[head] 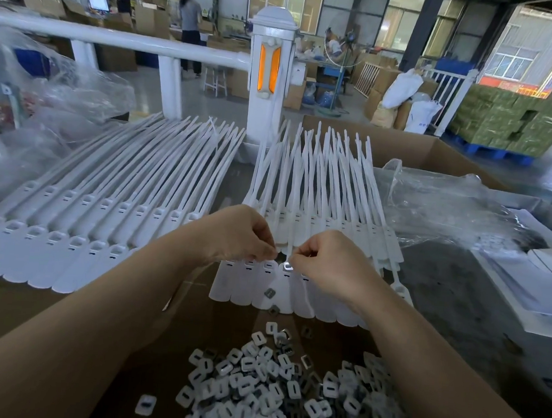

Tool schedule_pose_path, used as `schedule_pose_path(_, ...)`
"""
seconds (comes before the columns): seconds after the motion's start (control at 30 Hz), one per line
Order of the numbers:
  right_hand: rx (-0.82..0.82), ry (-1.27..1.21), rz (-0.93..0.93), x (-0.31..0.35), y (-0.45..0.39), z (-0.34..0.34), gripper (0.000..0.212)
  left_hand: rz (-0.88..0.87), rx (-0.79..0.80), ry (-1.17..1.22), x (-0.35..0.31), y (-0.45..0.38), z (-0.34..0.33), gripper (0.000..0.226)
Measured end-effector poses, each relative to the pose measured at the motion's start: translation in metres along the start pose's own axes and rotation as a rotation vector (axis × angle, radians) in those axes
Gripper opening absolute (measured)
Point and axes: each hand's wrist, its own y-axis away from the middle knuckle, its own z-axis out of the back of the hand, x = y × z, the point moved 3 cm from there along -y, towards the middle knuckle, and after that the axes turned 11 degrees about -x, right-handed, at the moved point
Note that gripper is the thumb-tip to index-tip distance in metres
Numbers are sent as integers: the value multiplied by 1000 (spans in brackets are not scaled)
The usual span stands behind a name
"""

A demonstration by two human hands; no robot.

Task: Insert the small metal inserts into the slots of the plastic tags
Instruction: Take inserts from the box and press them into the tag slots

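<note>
A row of white plastic tags (pixel 257 288) lies flat in front of me, their long tails fanned toward a white post. My right hand (pixel 323 263) pinches a small shiny metal insert (pixel 287 267) at the slot of one tag in that row. My left hand (pixel 237 235) has its fingers curled and its fingertips pinch the top edge of the neighbouring tag. Two loose inserts (pixel 269 293) rest on the tags' lower ends. A heap of small metal inserts (pixel 276 389) lies on the cardboard close to me.
A second, larger batch of white tags (pixel 83 226) lies to the left. Clear plastic bags (pixel 446 206) sit right and far left. A white post with an orange reflector (pixel 269 69) and a rail stand behind. An open cardboard box (pixel 411 149) is at back right.
</note>
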Motion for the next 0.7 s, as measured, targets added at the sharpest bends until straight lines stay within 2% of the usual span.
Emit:
schedule_pose_path(0.4, 33, -15, -21, 2, -2, 0, 14, -33, 24, -69, 3, -3, -5, 6)
schedule_pose_path(0.7, 93, -41, 60, 4, 0, 3, 12, -48, 41, -70, 6, -4, -5, 5)
